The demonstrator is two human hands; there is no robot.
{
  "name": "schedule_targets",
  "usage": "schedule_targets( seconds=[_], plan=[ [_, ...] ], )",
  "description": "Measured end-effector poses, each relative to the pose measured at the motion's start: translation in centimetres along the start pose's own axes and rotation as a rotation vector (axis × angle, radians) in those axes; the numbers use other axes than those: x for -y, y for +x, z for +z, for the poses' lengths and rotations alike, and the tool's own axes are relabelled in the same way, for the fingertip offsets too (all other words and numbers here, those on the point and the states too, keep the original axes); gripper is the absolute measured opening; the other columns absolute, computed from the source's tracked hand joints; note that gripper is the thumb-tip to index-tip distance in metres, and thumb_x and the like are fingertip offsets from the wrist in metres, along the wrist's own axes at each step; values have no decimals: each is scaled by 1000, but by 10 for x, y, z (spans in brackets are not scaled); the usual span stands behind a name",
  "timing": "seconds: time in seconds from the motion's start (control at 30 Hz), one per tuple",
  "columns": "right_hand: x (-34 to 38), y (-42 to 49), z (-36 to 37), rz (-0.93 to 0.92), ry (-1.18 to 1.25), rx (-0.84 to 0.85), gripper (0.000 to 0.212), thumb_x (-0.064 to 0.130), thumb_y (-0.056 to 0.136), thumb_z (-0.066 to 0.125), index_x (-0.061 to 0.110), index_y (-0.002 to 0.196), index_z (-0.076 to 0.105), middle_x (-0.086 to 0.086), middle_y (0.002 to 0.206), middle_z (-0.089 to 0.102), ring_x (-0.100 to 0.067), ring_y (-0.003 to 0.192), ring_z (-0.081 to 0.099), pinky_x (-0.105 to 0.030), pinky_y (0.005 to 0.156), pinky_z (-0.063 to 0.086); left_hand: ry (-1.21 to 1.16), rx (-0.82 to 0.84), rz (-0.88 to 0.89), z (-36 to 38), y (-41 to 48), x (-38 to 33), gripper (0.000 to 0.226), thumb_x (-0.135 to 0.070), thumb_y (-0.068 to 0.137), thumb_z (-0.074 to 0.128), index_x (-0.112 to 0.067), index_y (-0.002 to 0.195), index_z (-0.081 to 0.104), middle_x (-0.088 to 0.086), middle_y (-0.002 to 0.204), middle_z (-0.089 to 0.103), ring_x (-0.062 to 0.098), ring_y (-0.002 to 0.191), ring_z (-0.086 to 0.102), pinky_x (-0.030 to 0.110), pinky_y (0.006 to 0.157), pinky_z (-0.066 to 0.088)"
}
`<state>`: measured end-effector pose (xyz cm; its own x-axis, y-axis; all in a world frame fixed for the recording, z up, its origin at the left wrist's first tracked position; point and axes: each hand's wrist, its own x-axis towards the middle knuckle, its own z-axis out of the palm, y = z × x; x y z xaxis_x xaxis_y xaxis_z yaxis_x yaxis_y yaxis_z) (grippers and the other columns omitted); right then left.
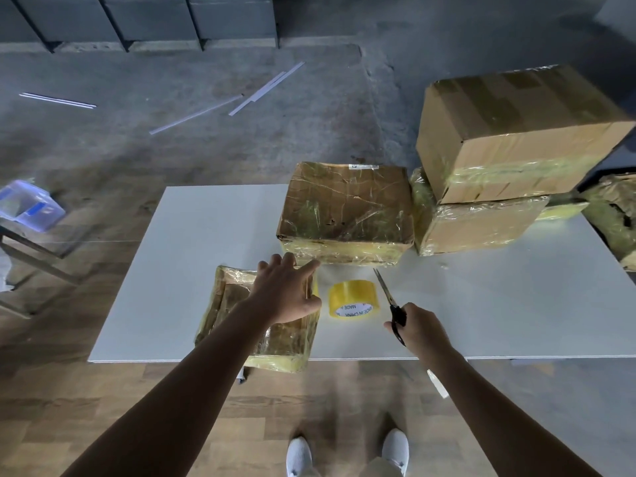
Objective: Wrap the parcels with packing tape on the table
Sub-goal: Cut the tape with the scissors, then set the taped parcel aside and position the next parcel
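Several tape-wrapped parcels crowd the white table [206, 235]. The left hand [289, 290] lies flat, fingers spread, on the small parcel [227, 304] at the near edge. The right hand [418, 325] is clenched round the black handles of the scissors [390, 301], blades pointing away; they look closed, but it is hard to tell. The yellow tape roll [351, 301] sits on the table between the two hands, just beside the small parcel and the blades. Right behind it stands a medium parcel [347, 208]. On the right, a big box [516, 132] is stacked on a lower box [475, 228], touching the medium parcel's side. Another wrapped bundle [616, 215] sits at the far right. A clear plastic tub [27, 204] is off to the left, with thin white strips [241, 98] on the floor beyond.
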<state>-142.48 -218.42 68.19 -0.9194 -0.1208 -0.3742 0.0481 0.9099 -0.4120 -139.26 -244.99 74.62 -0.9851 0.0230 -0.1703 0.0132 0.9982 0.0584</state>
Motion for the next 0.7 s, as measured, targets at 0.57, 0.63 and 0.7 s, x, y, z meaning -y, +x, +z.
schedule_targets(
  seconds=[0.57, 0.63, 0.7],
  plan=[
    [-4, 50, 8, -59, -531, 112, 36, 24, 91, 60, 14, 121, 42, -7, 116, 56, -25, 108, 58, -31, 76, 45, 28, 38, -52, 21, 10, -18, 79, -60, 80, 49, -35, 150, 22, 14, 132, 45, 31, 119, 42, 42, 96, 36],
    [-2, 52, 9, -91, -545, 111, 36, 29, 88, 64, 14, 115, 45, -4, 112, 60, -24, 105, 60, -30, 72, 43, 24, 43, -64, 21, 10, -19, 79, -60, 80, 49, -35, 150, 22, 14, 132, 45, 30, 119, 42, 42, 97, 36],
    [-1, 53, 12, -121, -496, 136, 38, 31, 87, 67, 12, 112, 46, -5, 106, 64, -26, 100, 63, -29, 66, 40, 24, 45, -68, 20, 9, -20, 79, -60, 80, 49, -35, 150, 22, 14, 132, 45, 30, 119, 42, 42, 97, 36]
  ],
)
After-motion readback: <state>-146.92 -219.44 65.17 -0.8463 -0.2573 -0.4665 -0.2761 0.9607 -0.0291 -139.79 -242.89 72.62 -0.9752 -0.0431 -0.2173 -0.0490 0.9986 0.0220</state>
